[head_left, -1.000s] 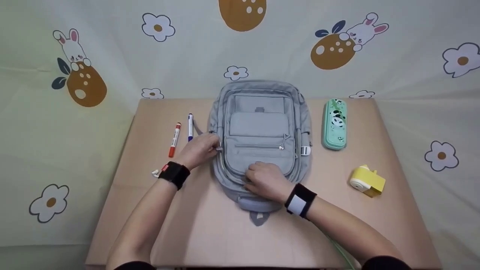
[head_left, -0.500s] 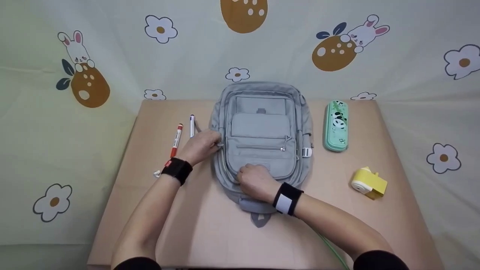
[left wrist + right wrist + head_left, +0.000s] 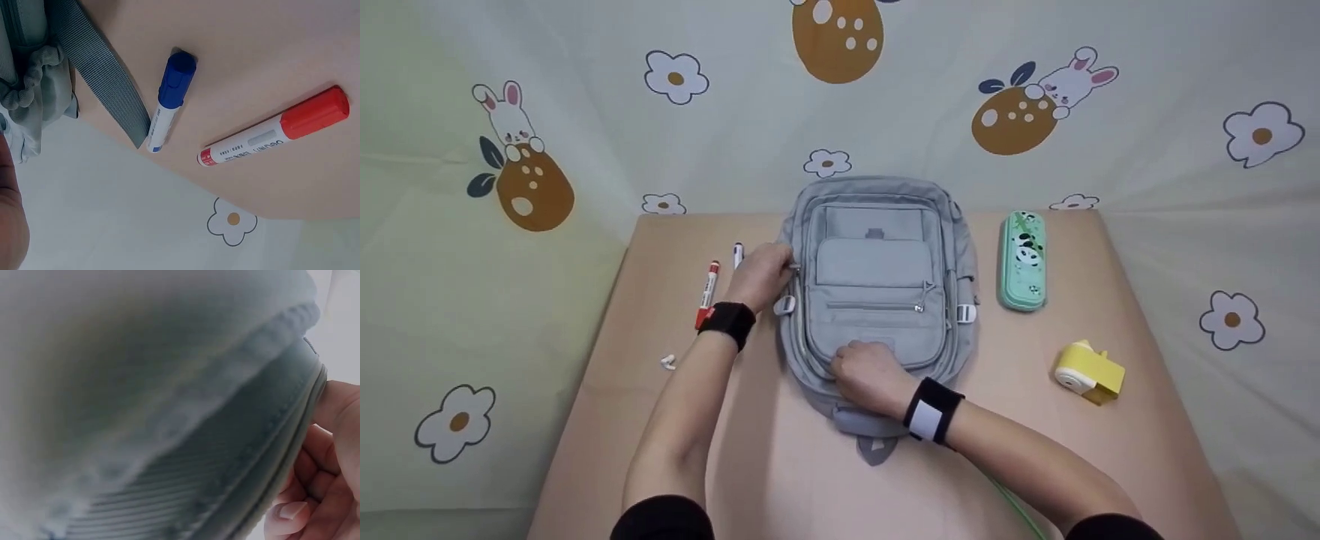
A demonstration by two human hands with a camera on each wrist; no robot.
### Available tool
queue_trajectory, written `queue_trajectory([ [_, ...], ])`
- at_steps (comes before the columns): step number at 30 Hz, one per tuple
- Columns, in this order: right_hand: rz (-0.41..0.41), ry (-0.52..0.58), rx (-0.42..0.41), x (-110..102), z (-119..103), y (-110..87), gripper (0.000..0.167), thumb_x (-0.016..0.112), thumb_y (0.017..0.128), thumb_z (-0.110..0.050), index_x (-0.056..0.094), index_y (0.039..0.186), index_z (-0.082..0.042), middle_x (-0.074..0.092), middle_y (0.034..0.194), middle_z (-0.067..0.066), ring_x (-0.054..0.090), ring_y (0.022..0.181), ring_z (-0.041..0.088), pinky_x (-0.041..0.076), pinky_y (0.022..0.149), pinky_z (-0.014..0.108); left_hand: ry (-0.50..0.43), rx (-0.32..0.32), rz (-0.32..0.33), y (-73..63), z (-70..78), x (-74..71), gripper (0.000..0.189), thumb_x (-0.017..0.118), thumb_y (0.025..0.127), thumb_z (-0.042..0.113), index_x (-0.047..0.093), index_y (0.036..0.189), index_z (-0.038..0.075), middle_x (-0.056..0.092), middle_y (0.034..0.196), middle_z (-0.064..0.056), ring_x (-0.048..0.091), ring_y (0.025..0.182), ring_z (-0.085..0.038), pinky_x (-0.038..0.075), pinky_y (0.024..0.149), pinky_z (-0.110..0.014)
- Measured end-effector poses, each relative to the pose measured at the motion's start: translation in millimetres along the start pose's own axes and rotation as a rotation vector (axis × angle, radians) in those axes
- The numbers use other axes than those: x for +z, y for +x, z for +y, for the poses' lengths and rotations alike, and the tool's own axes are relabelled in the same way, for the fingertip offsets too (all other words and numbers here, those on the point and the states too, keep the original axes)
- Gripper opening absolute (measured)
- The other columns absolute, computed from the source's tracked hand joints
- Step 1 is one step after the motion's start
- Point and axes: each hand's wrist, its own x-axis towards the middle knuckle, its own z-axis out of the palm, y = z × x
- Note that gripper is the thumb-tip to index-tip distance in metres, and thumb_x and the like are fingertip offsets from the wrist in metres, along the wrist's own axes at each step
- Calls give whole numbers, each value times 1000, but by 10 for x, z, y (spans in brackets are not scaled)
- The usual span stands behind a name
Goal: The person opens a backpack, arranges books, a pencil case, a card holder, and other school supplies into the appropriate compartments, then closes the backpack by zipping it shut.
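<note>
Head view: curled hands (image 3: 763, 276) (image 3: 873, 377) grip backpack's (image 3: 874, 262) left and lower edges, tabletop (image 3: 1012, 339) either side.

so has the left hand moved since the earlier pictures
Yes: the left hand has moved forward along the side of the backpack, nearer the far edge of the table.

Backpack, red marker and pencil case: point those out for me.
Backpack (image 3: 877, 296), head view: on its front panel.
Red marker (image 3: 272, 134), left wrist view: on its white barrel.
Pencil case (image 3: 1024, 261), head view: on its panda-print top.
</note>
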Motion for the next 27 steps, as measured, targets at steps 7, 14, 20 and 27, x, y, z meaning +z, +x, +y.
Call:
queue_trajectory([
  [7, 8, 59, 8, -3, 3, -47, 15, 73, 90, -22, 68, 78, -14, 62, 74, -2, 59, 66, 17, 50, 53, 32, 56, -82, 47, -4, -27, 85, 9, 71, 94, 11, 63, 92, 8, 66, 87, -9, 62, 80, -28, 50, 71, -44],
  [14, 25, 162, 84, -88, 222, -268, 14, 74, 91, -25, 70, 81, -16, 62, 77, -3, 58, 69, 17, 50, 58, 34, 20, -124, 38, -63, -9, 109, 7, 68, 96, 10, 62, 93, 9, 63, 84, -7, 58, 75, -25, 47, 67, -41],
  [20, 68, 149, 160, -202, 563, -616, 8, 76, 89, -19, 72, 91, -13, 65, 87, 0, 59, 77, 21, 51, 66, 37, 60, -173, 44, -130, -14, 126, 11, 65, 96, 16, 63, 100, 7, 60, 90, -9, 57, 83, -28, 48, 73, -44],
  [27, 74, 150, 196, -208, 798, -862, 14, 80, 84, -16, 73, 95, -12, 64, 94, 3, 58, 87, 25, 50, 76, 41, 53, -186, 130, -212, -2, 124, 44, 64, 93, 11, 57, 135, 2, 55, 131, -20, 55, 118, -36, 47, 100, -50],
])
